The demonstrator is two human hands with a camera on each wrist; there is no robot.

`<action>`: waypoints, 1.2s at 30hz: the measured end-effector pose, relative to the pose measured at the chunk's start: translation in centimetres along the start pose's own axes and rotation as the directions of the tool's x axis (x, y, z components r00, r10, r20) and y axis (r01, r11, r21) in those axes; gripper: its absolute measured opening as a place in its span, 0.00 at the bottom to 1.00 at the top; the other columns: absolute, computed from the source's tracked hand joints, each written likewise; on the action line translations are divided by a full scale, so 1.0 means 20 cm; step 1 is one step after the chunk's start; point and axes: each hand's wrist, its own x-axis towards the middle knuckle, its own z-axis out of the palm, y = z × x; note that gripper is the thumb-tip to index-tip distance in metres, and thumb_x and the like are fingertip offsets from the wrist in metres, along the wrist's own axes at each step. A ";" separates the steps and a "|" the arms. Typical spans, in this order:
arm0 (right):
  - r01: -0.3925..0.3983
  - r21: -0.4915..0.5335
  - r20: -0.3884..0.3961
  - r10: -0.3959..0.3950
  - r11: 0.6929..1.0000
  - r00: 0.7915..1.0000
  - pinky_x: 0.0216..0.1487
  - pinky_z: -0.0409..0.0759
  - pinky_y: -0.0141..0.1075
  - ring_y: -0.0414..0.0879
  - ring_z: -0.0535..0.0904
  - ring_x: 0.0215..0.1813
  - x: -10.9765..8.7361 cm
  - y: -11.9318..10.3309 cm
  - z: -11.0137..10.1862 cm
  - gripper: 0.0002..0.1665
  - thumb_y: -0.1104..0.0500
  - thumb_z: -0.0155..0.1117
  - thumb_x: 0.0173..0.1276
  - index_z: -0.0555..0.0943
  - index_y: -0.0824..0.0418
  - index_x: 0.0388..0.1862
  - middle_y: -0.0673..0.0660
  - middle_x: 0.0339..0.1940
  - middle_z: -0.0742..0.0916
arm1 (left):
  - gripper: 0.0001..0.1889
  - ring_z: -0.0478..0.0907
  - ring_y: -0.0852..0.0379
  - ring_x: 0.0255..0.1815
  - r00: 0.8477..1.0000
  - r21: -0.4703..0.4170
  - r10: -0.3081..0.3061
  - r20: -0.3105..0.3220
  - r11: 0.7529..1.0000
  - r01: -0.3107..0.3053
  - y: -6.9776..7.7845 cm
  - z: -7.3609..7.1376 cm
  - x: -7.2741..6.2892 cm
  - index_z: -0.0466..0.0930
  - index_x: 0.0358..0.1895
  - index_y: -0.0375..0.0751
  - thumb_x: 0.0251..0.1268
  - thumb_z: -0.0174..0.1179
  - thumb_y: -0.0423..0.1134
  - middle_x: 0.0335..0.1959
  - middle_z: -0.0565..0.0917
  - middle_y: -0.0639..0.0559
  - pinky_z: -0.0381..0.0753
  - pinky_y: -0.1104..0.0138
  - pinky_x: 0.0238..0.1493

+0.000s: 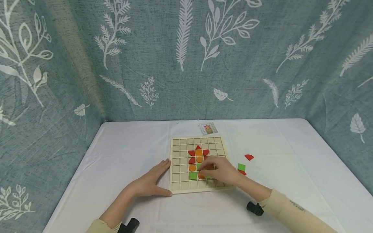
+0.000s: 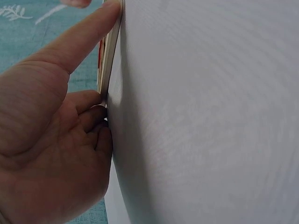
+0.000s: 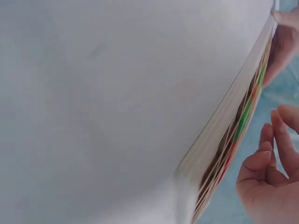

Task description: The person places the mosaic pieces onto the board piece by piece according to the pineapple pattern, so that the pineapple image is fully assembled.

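Note:
A pale wooden grid board (image 1: 177, 185) lies on the table. Red pieces (image 1: 191, 152), orange discs (image 1: 192, 168) and green squares (image 1: 193, 175) fill some of its cells in a flower-like pattern. My left hand (image 1: 148, 182) rests at the board's left side, fingers along the edge and thumb at the near left corner. Over the board's right half is my right hand (image 1: 220, 170), its thumb and index fingertips drawn close together beside an orange disc (image 1: 201, 175). I cannot tell whether a piece sits between them. The right palm hides several cells.
Behind the board lies a small pattern card (image 1: 208, 128) with a flower picture. To the right are a loose red quarter-round (image 1: 249, 157) and a green square (image 1: 241, 167) with a red piece beside it. Patterned curtains (image 1: 186, 90) surround the white table (image 1: 131, 142).

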 end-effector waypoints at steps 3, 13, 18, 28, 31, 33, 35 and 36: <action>-0.048 0.036 -0.022 0.049 0.998 0.999 0.29 0.72 0.31 0.41 0.73 0.31 -0.04 0.04 -0.06 0.05 0.56 0.68 0.66 0.87 0.51 0.40 0.43 0.36 0.84 | 0.59 0.40 0.38 0.78 1.000 0.002 -0.004 -0.001 1.000 0.004 0.00 0.00 0.00 0.50 0.77 0.36 0.45 0.76 0.53 0.78 0.49 0.39 0.45 0.41 0.73; -0.268 0.064 -0.124 0.275 0.961 0.954 0.27 0.73 0.33 0.44 0.75 0.29 -0.22 0.18 -0.24 0.07 0.56 0.69 0.65 0.87 0.53 0.42 0.49 0.37 0.84 | 0.59 0.40 0.38 0.78 1.000 0.002 -0.004 0.002 1.000 0.004 -0.02 -0.01 0.00 0.50 0.77 0.36 0.45 0.76 0.54 0.78 0.49 0.38 0.45 0.41 0.73; -0.343 0.035 -0.154 0.344 0.939 0.926 0.31 0.74 0.35 0.45 0.74 0.35 -0.30 0.23 -0.31 0.10 0.54 0.70 0.63 0.86 0.54 0.43 0.51 0.39 0.83 | 0.58 0.41 0.37 0.78 1.000 0.006 0.016 0.004 1.000 -0.016 -0.02 -0.01 0.00 0.49 0.77 0.35 0.47 0.75 0.54 0.78 0.48 0.38 0.45 0.42 0.73; -0.302 -0.028 -0.108 0.298 0.953 0.949 0.28 0.67 0.31 0.43 0.68 0.31 -0.39 0.29 -0.35 0.15 0.58 0.76 0.56 0.85 0.55 0.43 0.51 0.28 0.76 | 0.58 0.40 0.37 0.78 1.000 0.006 0.024 0.014 1.000 -0.024 -0.03 -0.01 0.01 0.49 0.77 0.35 0.47 0.75 0.54 0.78 0.48 0.38 0.45 0.42 0.73; -0.249 -0.040 -0.108 0.244 0.968 0.964 0.27 0.67 0.31 0.42 0.68 0.30 -0.39 0.30 -0.35 0.15 0.59 0.76 0.56 0.85 0.55 0.43 0.51 0.29 0.77 | 0.58 0.41 0.37 0.78 0.999 0.008 0.031 0.013 0.999 -0.031 -0.03 -0.01 0.01 0.49 0.77 0.35 0.46 0.75 0.54 0.78 0.49 0.38 0.45 0.41 0.73; -0.224 -0.050 -0.111 0.217 0.973 0.970 0.28 0.68 0.31 0.41 0.68 0.30 -0.39 0.30 -0.35 0.15 0.59 0.76 0.55 0.85 0.55 0.42 0.50 0.31 0.78 | 0.58 0.41 0.37 0.78 0.999 0.006 0.034 0.013 0.999 -0.034 -0.02 -0.01 0.01 0.49 0.77 0.34 0.46 0.75 0.54 0.78 0.49 0.38 0.45 0.41 0.73; -0.211 -0.062 -0.116 0.203 0.975 0.972 0.28 0.69 0.30 0.40 0.68 0.30 -0.39 0.31 -0.34 0.15 0.59 0.77 0.54 0.85 0.54 0.41 0.50 0.31 0.78 | 0.58 0.41 0.37 0.78 0.999 0.005 0.037 0.013 0.999 -0.037 -0.02 -0.01 0.01 0.49 0.77 0.34 0.46 0.75 0.54 0.78 0.49 0.37 0.45 0.41 0.73; -0.205 -0.070 -0.118 0.196 0.976 0.973 0.27 0.69 0.30 0.40 0.68 0.30 -0.39 0.31 -0.34 0.14 0.60 0.77 0.54 0.85 0.53 0.41 0.49 0.31 0.78 | 0.58 0.41 0.37 0.78 0.999 0.005 0.037 0.014 0.999 -0.037 -0.02 -0.01 0.01 0.49 0.77 0.34 0.46 0.75 0.54 0.78 0.49 0.38 0.45 0.41 0.73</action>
